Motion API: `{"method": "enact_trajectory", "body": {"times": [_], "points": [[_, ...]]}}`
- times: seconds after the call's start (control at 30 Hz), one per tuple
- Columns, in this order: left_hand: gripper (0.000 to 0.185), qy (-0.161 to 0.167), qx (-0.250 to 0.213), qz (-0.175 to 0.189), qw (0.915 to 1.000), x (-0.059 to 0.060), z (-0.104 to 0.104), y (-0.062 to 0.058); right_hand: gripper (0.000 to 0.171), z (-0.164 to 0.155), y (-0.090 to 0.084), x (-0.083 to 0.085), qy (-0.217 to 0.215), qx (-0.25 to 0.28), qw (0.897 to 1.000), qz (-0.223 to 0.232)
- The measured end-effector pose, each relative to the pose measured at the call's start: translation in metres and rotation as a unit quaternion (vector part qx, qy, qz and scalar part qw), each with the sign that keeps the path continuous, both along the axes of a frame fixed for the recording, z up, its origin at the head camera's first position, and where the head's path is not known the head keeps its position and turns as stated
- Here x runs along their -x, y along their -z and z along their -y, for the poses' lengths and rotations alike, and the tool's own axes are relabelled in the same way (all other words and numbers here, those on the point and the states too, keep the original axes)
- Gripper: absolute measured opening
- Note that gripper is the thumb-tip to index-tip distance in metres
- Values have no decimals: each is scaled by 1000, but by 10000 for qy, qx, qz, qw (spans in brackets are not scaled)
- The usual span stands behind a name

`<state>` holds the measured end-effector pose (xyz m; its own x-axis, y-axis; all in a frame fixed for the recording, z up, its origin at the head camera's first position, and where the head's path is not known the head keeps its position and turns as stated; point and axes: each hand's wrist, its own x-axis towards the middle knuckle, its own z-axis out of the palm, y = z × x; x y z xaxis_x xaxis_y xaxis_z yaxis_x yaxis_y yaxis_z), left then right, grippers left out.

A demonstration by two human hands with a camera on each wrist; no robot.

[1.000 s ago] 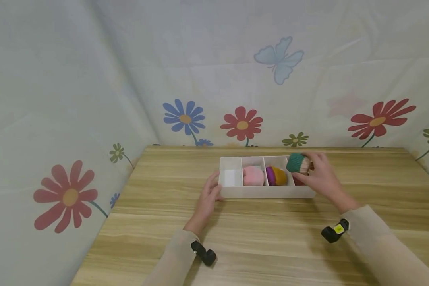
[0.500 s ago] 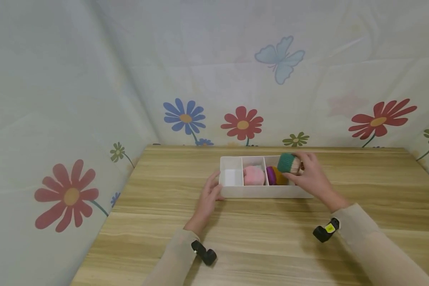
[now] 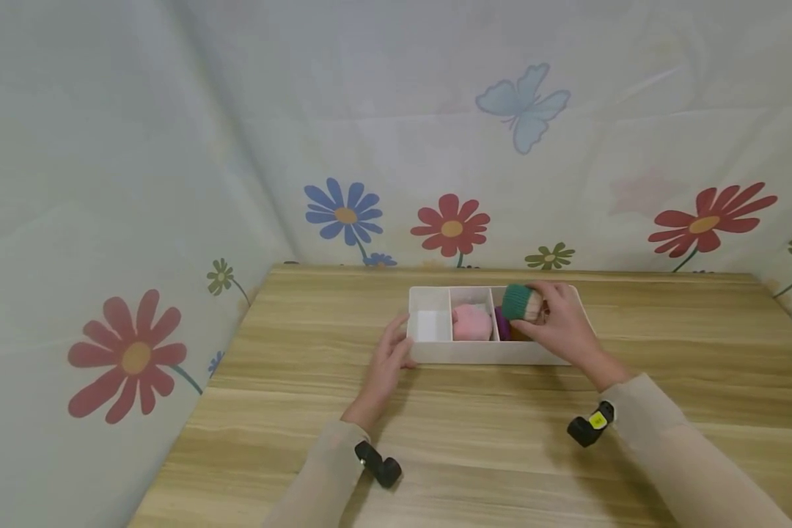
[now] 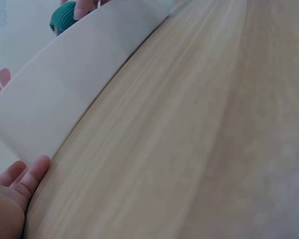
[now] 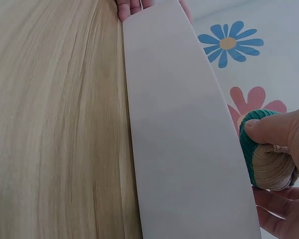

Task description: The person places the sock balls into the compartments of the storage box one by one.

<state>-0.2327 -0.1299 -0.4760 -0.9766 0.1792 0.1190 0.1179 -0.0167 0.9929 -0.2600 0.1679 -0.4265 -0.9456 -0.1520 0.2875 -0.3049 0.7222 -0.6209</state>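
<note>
A green and beige ribbed rolled-up sock is pinched between the thumb and fingers of my right hand. It is held over the right part of a white divided box, above a purple and mustard roll that it partly hides. The right wrist view shows my thumb on the green part of the rolled-up sock, beside the box's upper edge. At the box's left end, my left hand touches the wall and front corner with extended fingers. A pink soft roll lies in the second compartment.
The leftmost compartment shows its bare white floor. The rightmost one is mostly hidden behind my right hand. The box stands near the back of a wooden table, before a flower-printed cloth backdrop.
My right hand has carried the green and beige rolled-up sock leftward, from over the rightmost compartment to over the purple and mustard roll. My left hand stays at the box's left end.
</note>
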Motion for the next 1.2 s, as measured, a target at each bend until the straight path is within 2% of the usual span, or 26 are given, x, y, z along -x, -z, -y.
{"method": "enact_trajectory", "body": {"times": [0.93, 1.2], "points": [[47, -27, 146, -87, 9999, 0, 1, -2, 66, 35, 0, 8, -427, 69, 9991, 35], [47, -73, 122, -83, 9999, 0, 1, 0, 65, 43, -4, 6, -462, 11, 9987, 226]]}}
